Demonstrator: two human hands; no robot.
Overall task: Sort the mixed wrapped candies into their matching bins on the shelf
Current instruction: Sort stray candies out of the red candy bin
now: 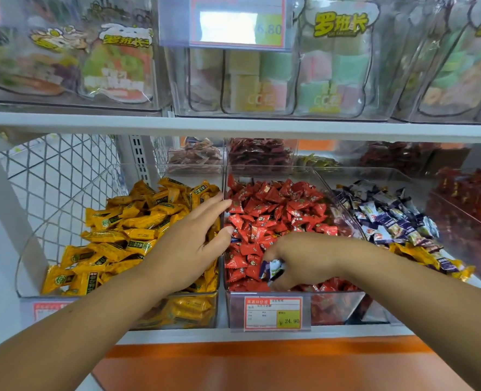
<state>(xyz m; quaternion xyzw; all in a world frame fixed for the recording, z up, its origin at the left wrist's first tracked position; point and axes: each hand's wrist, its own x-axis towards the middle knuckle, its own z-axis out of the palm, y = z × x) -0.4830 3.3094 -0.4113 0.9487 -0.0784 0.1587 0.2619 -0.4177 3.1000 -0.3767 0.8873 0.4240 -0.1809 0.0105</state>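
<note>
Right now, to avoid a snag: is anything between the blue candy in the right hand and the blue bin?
Only the clear wall between the red bin and the blue bin; the right hand holds the blue candy on the red side.

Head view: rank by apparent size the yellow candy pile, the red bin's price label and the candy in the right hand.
1. yellow candy pile
2. price label
3. purple-white candy, pinched by the right hand
</note>
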